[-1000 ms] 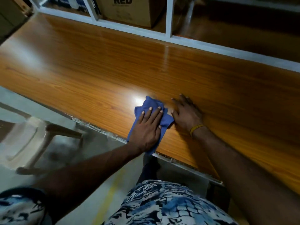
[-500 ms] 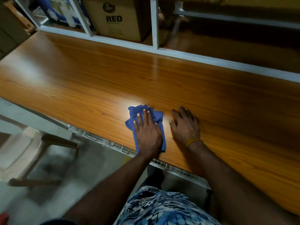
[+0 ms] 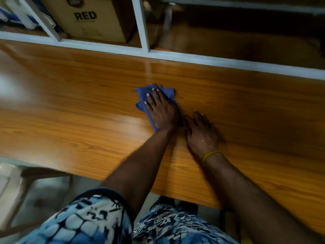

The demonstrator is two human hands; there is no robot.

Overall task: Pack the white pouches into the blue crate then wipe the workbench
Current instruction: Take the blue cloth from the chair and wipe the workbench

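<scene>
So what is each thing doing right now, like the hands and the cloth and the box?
left hand: flat, pressing on the cloth
right hand: flat on the bench, holding nothing
blue cloth: crumpled, under the left hand
workbench: shiny, nothing else on it
cardboard box: upright on the shelf behind

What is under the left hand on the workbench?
A crumpled blue cloth lies under the left hand, flat on the workbench. The palm covers its middle; only edges show.
</scene>
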